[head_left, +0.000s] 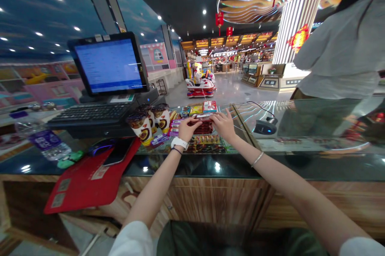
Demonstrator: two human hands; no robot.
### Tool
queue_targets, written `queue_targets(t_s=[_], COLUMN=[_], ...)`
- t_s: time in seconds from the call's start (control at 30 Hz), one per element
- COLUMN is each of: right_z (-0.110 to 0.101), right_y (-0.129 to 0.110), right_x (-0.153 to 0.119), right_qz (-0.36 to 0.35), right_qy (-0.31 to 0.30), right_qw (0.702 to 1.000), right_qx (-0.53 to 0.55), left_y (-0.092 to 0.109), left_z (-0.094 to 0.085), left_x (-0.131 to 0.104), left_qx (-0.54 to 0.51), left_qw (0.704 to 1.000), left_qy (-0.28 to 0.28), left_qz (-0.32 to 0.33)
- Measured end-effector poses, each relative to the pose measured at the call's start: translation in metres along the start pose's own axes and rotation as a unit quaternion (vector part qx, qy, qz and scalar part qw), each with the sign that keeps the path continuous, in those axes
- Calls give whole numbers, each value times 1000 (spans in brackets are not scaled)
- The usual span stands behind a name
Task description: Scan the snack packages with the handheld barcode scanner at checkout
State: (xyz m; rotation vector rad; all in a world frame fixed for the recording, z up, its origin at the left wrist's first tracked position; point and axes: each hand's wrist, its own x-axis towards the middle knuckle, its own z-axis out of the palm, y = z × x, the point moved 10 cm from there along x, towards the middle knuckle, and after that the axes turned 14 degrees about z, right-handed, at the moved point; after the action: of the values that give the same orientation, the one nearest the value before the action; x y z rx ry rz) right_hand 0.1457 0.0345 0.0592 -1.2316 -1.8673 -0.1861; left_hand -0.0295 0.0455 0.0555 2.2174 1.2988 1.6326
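- Brown packets lie stacked on the glass-topped counter, directly between and under the two hands; I have both hands on the top one.
- The left hand, with a white watch at the wrist, has thumb and fingers pinched on the stack's left end.
- The right hand, with a thin bracelet at the wrist, touches the right end with its fingertips, other fingers spread; I cannot tell whether it grips.
- Just left of the left hand I see purple-wrapped snacks, then a cluster of patterned cups.
- Just beyond both hands stand small boxes, one red and white; just nearer than the hands lie gold packets.
- Well left of the left hand I find a red mat with a dark phone on it, a keyboard, a lit monitor and a water bottle.
- Right of the right hand sits a black device; farther right, a person in a pale top stands across the counter.
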Motion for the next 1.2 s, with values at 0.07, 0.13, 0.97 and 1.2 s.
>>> queue_targets(t_s=[0.07,0.13,0.97,1.2], right_z=[-14,-27,-50,-46], right_y=[1,8,61,87], right_x=[-1,-2,-31,-29], right_qz=[-22,-31,-129,-76], right_qy=[10,10,-82,-136], right_qw=[1000,999,988,988], right_qx=[-10,-9,10,9], left_y=[14,30,80,98], left_z=[3,4,129,141], left_x=[0,3,18,2], left_qx=[3,28,146,163], left_qw=[1000,999,934,910], left_qy=[-11,-20,-234,-244], left_qz=[15,42,227,293])
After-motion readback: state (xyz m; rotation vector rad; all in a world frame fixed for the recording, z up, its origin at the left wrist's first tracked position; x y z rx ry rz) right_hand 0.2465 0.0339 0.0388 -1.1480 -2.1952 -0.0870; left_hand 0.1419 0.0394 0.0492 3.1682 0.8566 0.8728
